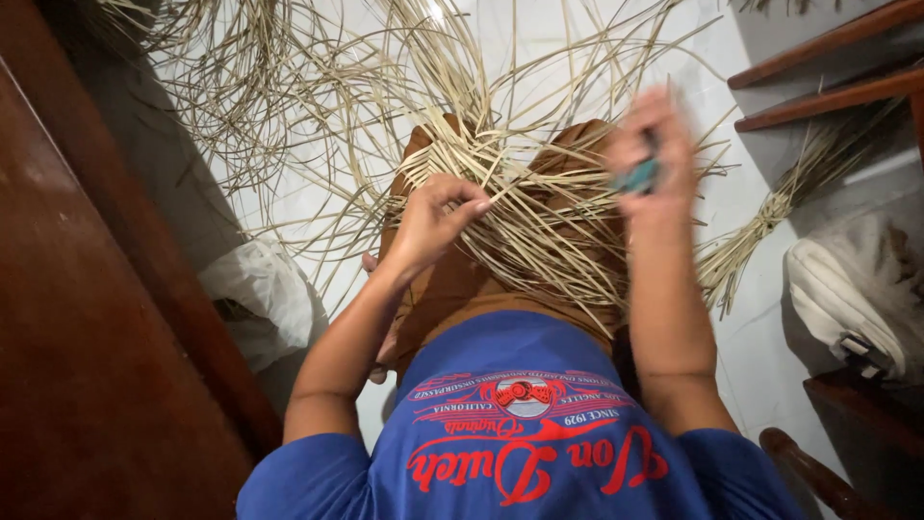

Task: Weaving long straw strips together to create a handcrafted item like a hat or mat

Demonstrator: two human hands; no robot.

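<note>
Nearest the blue shirt (520, 424), the woven mat of pale strips (539, 221) is lying across the person's lap, its loose strands fanning away over the white floor (760, 327). The left hand (433, 217) is pinching strips at the mat's near-left edge. Right of the mat, the blurred right hand (650, 159) is clenching a small teal tool (637, 176) just above the weave.

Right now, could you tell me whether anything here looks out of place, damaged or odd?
Nothing looks damaged. The loose strips sprawl across the white floor around the woven piece on the lap. The left hand pinches a strip; the right hand is blurred, holding something small and teal.
</note>
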